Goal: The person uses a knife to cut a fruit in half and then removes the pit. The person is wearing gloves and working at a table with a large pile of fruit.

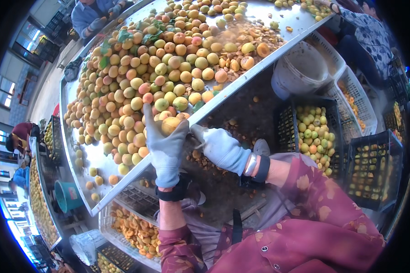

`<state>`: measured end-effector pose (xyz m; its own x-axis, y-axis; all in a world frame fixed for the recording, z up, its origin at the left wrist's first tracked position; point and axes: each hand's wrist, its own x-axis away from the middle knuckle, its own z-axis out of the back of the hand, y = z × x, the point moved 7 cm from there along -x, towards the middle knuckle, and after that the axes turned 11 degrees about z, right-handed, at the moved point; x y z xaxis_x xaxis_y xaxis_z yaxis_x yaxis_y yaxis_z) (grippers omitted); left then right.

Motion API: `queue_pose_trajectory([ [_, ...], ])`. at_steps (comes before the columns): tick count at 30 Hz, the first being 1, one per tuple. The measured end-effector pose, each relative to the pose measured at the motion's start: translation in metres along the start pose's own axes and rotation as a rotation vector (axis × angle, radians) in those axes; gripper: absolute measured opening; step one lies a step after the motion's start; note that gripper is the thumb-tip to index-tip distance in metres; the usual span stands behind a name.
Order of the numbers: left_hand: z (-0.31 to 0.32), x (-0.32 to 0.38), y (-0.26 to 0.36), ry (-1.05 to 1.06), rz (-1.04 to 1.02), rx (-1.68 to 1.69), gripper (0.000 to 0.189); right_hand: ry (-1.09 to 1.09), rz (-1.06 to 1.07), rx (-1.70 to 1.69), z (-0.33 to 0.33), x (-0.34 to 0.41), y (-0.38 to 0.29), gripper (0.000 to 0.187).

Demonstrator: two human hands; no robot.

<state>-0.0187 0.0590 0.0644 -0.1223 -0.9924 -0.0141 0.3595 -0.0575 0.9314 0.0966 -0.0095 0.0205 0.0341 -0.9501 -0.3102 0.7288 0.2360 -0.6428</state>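
My left hand (165, 146), in a pale work glove, is at the near edge of a metal table (136, 172). An apricot (170, 125) sits between its thumb and spread forefinger, against many heaped apricots (136, 83). Close on its right, my gloved right hand (222, 146) is curled by the table's rim; a small thin object shows under its fingers, too hidden to name. Apricot stones and split pieces (247, 36) lie at the table's right side.
Below my left arm stands a white crate (106, 223) of apricot halves. At the right are a white bucket (302, 68), black crates (374, 170) of apricots and white baskets (358, 88). Co-workers sit across the table and at upper right. A teal bucket (68, 196) stands at left.
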Motion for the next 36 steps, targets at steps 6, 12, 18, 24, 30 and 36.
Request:
queue_pose_trajectory([
  [6, -0.002, -0.002, -0.002, -0.022, -0.064, 0.059, 0.075, 0.058, 0.032, -0.022, -0.003, 0.004, 0.003, 0.025],
  [12, -0.018, -0.013, -0.049, -0.432, 0.369, 0.563, 0.056, 0.181, 0.092, -0.143, 0.005, 0.002, -0.006, 0.027],
  [18, -0.013, -0.002, -0.029, -0.287, 0.362, 0.394, 0.041, 0.093, 0.043, -0.089, -0.005, 0.004, 0.005, 0.027],
  [24, -0.008, 0.003, -0.018, -0.212, 0.158, 0.107, 0.038, 0.002, -0.038, -0.075, -0.006, 0.001, 0.004, 0.03],
  [30, -0.011, 0.005, -0.025, -0.182, 0.274, 0.167, 0.039, -0.074, -0.108, -0.145, -0.005, 0.0, 0.007, 0.028],
  [36, -0.008, 0.008, -0.013, -0.169, 0.189, 0.161, 0.039, -0.189, -0.143, -0.398, 0.007, -0.007, 0.001, 0.033],
])
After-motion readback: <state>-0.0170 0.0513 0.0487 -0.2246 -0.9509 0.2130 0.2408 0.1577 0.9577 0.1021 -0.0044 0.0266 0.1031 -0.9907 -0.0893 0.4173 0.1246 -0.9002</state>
